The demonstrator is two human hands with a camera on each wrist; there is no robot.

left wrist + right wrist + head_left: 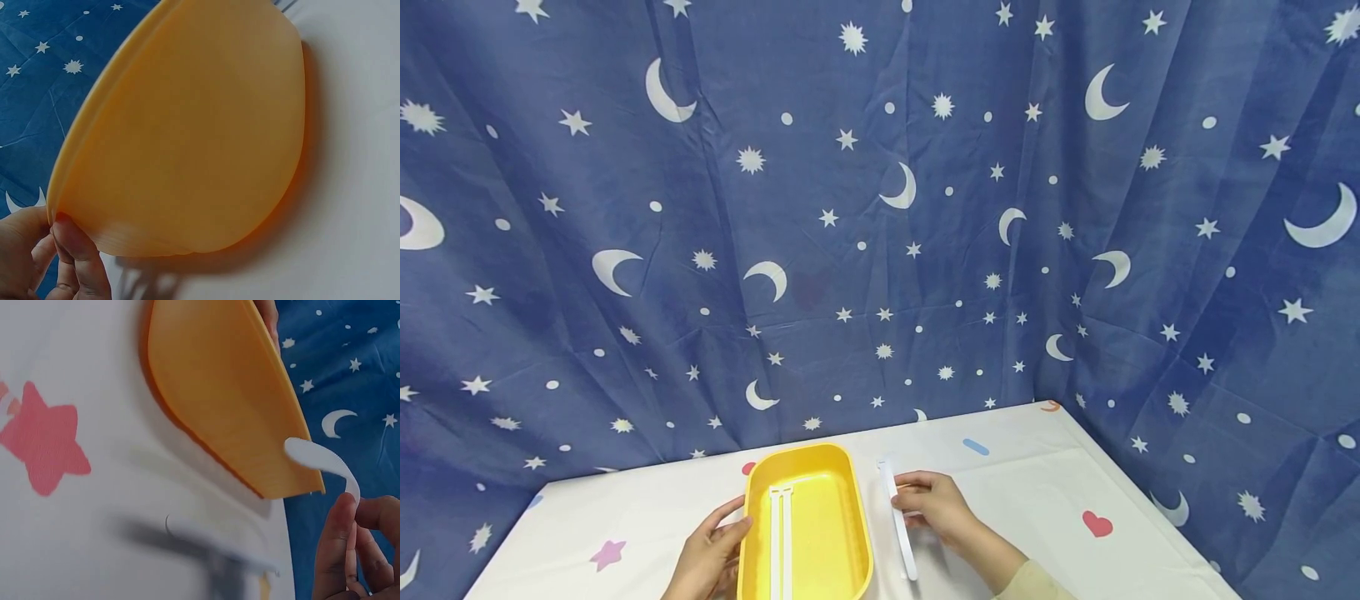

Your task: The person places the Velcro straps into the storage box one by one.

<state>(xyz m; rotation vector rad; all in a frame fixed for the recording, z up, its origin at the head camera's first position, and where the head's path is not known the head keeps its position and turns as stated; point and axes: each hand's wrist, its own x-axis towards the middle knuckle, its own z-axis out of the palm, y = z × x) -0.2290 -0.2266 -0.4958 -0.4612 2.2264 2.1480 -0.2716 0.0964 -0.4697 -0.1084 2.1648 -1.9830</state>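
Note:
A yellow oval tray [842, 500] sits on the white table [1037, 492] with two white strips [780, 533] lying lengthwise inside it. My left hand [711, 554] grips the tray's left rim; the left wrist view shows the fingers [75, 250] pinching the rim of the tray [187, 137]. My right hand [928, 504] holds a long white strip [898, 521] just right of the tray. In the right wrist view the fingers [340, 544] pinch that strip [322, 461] beside the tray's wall [219, 387].
A blue curtain [880, 208] with moons and stars hangs behind and to the right of the table. The tablecloth carries a red heart [1097, 523], a pink star [607, 553] and a blue dash [975, 447].

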